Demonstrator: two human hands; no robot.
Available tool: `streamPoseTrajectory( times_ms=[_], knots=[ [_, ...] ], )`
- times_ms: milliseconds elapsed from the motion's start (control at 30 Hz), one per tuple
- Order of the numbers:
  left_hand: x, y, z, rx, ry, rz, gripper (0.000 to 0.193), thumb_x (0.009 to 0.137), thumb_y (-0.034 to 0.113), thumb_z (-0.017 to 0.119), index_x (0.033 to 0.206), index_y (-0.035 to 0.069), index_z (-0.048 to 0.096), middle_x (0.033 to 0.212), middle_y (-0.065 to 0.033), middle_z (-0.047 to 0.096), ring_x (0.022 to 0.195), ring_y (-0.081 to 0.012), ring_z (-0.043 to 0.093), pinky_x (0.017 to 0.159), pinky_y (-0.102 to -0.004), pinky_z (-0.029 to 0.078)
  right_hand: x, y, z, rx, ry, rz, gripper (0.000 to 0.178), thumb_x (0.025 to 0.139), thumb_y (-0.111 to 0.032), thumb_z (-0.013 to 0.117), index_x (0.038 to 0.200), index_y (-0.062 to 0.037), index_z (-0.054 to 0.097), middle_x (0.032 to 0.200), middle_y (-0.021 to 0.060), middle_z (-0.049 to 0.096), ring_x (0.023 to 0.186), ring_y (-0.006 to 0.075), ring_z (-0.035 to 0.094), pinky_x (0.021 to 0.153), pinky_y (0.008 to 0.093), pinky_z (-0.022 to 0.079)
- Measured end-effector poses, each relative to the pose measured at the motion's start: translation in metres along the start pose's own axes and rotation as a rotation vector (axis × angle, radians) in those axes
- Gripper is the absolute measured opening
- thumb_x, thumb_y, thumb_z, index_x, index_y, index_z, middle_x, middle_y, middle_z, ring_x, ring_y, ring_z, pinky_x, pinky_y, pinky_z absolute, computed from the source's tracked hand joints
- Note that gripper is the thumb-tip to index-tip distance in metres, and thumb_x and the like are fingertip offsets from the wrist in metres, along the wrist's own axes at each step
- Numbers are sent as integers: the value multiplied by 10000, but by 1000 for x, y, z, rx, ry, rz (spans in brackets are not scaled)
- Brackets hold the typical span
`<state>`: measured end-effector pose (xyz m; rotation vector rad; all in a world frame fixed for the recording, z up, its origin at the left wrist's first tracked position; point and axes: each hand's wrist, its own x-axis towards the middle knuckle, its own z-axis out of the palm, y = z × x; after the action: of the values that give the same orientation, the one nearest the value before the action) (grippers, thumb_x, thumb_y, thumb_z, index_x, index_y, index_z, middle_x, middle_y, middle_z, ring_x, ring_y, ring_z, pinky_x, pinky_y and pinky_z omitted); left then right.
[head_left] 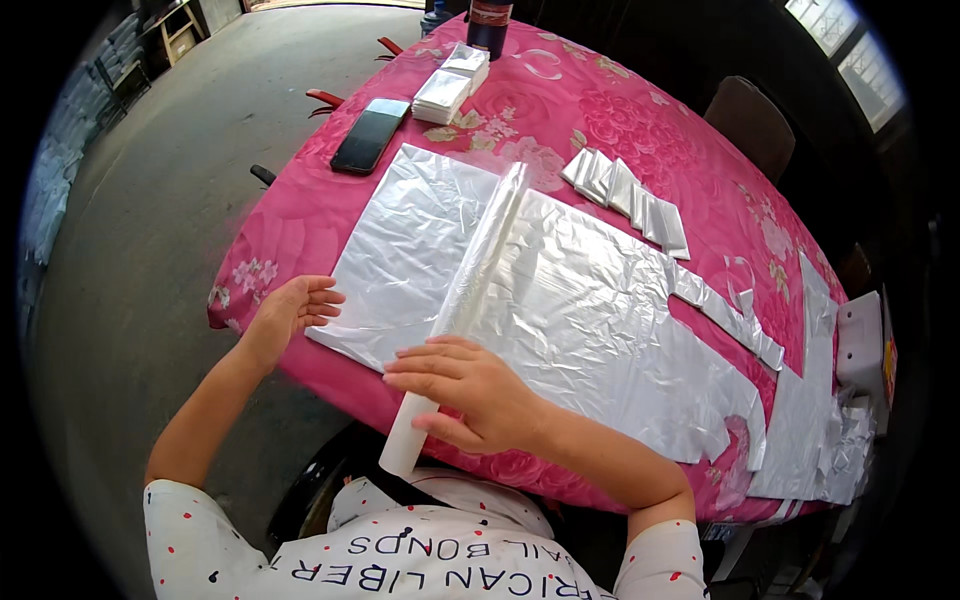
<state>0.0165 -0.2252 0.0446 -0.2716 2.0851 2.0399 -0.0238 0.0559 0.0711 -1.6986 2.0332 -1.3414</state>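
Two hands here, one left hand [293, 312] and one right hand [470, 392], at one desk [620, 120]! I make it one long roll [475, 260], with one spread of silvery film [590, 300] to its right, ending in two strips. Far side now: one phone [370, 136], two stacks of folded packets [440, 97], one dark canister [489, 28]. And a fanned row [628, 198], several packets, too overlapped to count! Out right, one white box [860, 340]; far right, one dark chair [755, 125].

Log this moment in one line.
Left hand: open, beside thin silvery plastic sheet | Right hand: open, over long white cylindrical tube | Black rectangular phone: on pink floral tablecloth
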Motion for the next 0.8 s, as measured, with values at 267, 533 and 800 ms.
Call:
streamPoseTrajectory(
  times_ms=[267,533,800],
  knots=[
    [-87,-29,-11,-14,68,24,417,967,299,348,1234,-2,457,1128,-121,561,969,-178,561,859,-304,431,31,84,11,-545,-96,123,612,852,-463,487,1336,-100,399,1409,123,327,1353,308,194,1106,436,120],
    [-84,-28,23,640,245,94,544,852,346,534,1245,-9,411,1089,-163,515,909,-250,562,775,-337,453,121,94,74,-554,41,265,576,809,-316,539,1307,-48,430,1389,165,346,1345,336,199,1100,461,95],
    [-75,-28,40,431,26,5,646,677,166,740,1213,3,419,983,-123,583,859,-243,591,755,-323,473,112,90,106,-167,723,545,812,754,-130,557,1399,24,88,1408,291,154,1346,378,98,1088,469,121]
  ],
)
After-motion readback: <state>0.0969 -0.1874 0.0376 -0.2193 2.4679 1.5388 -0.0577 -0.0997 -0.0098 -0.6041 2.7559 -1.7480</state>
